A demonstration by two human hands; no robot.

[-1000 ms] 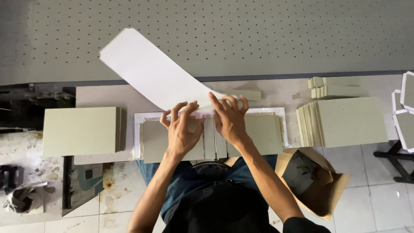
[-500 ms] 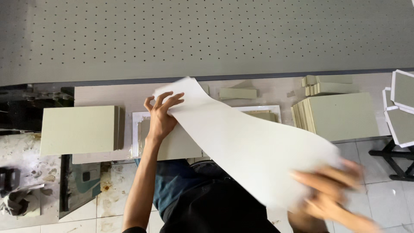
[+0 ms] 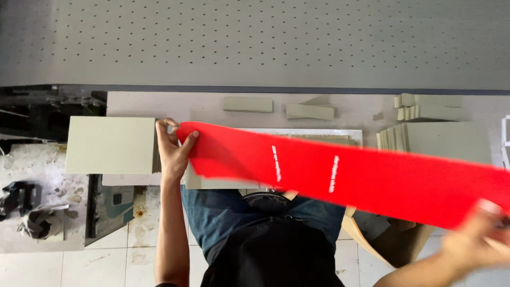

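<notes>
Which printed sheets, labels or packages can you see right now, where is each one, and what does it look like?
Red sheet: long strip with two small white print marks, stretched from left hand to right hand.
Brown paper bag: open, on the floor, lower right.
Grey board stacks: plain rectangles, left and right on the bench; no labels visible.

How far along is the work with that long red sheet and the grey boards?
Done: grey boards lie in the white tray on the bench. In hand: the left hand pinches one end of the red sheet, the blurred right hand its other end, stretched above the boards. Left: the sheet is not yet laid down.
</notes>
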